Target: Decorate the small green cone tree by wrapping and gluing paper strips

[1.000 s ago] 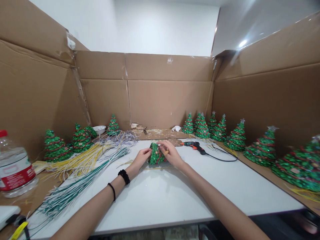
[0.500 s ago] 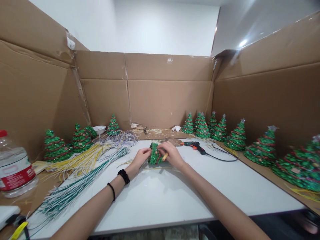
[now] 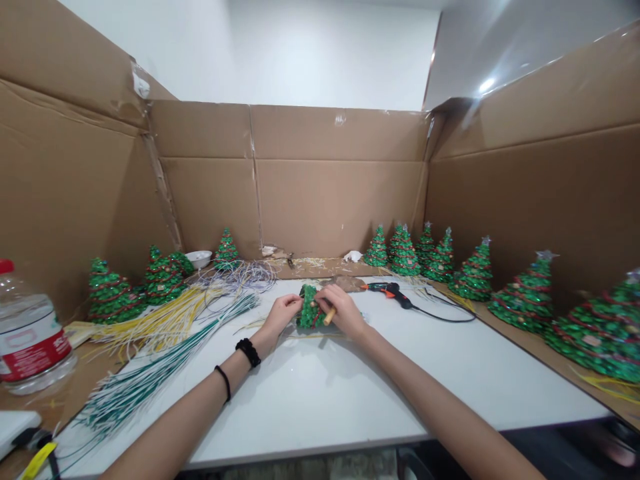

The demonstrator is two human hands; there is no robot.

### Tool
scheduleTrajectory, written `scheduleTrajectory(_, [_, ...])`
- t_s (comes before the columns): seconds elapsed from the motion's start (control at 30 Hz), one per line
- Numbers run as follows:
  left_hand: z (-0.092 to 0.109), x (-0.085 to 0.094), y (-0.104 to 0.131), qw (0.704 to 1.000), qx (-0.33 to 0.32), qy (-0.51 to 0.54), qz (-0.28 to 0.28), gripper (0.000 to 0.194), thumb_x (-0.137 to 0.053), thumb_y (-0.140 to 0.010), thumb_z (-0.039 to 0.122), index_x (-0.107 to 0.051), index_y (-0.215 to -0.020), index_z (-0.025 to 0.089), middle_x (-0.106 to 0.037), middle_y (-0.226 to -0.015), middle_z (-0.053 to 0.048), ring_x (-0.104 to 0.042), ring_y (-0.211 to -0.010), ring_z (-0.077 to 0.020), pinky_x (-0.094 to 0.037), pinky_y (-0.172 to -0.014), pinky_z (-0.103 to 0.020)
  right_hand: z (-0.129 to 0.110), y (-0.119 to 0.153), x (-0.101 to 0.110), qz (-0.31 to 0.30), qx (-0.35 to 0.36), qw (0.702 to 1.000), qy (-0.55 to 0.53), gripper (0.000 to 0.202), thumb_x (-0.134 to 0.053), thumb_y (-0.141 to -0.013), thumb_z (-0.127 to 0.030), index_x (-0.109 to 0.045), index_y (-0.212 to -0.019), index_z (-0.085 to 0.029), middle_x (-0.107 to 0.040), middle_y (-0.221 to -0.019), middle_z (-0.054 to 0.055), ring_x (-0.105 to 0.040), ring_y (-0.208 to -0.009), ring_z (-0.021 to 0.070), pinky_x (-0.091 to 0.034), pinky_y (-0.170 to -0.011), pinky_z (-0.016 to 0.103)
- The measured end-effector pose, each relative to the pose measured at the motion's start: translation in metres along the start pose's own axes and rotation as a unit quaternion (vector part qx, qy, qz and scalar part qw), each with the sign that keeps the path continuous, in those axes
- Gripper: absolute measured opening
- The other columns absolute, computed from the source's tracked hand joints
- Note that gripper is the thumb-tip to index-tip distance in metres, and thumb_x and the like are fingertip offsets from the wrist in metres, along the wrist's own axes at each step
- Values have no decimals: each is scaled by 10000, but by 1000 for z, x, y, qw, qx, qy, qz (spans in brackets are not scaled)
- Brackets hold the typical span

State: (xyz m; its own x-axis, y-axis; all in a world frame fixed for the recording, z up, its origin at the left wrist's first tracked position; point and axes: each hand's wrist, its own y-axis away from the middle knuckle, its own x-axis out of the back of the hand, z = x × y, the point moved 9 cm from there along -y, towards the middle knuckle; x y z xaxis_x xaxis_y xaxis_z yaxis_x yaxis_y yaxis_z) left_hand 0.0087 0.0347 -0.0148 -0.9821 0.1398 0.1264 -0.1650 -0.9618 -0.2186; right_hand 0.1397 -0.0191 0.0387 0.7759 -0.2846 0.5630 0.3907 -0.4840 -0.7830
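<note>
A small green tree point(image 3: 309, 313) with red bits lies tilted between my hands at the middle of the white table point(image 3: 300, 400). My left hand point(image 3: 281, 316) pinches at the tree's left edge; its fingertips are together, and what they grip is too small to name. On the other side, my right hand point(image 3: 342, 308) is closed round a short tan wooden stick point(image 3: 329, 316), its fingertips touching the tree's right side.
A glue gun point(image 3: 393, 292) with a black cord lies right of my hands. Bundles of green point(image 3: 165, 373) and yellow point(image 3: 155, 317) strands spread at the left, near a bottle point(image 3: 31, 333). Several finished trees point(image 3: 473, 272) line the right side; cardboard walls point(image 3: 340, 200) surround the table.
The wooden stick has tilted slightly more upright in my right hand, which has shifted very slightly. My left hand and the tree look almost the same.
</note>
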Motion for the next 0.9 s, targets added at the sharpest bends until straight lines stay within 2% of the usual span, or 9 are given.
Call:
scheduleTrajectory(0.27, [12, 1, 6, 1000, -15, -16, 19, 179, -583, -633, 315, -614, -633, 138, -580, -617, 9, -498, -614, -122, -370, -612, -226, 2, 1, -2, 15, 11, 1000, -6, 158, -433, -924, -245, -552, -825, -214, -561, -809, 42, -505, -764, 175, -415, -684, 289])
scheduleTrajectory(0.5, [11, 3, 3, 998, -29, -44, 32, 174, -577, -638, 302, -610, -642, 131, -587, -639, -7, -500, -626, -130, -373, -614, -231, -3, -1, 1, 15, 34, 999, 24, 166, -445, -917, -215, -568, -805, -211, -542, -741, 34, -475, -732, 176, -392, -641, 277])
scheduleTrajectory(0.9, [18, 5, 5, 995, -41, -82, 44, 163, -542, -609, 317, -561, -590, 156, -523, -569, 23, -448, -571, -119, -331, -563, -223, -7, -3, 1, 15, 50, 998, 37, 174, -457, -911, -201, -577, -784, -205, -524, -700, 26, -460, -707, 167, -383, -618, 270])
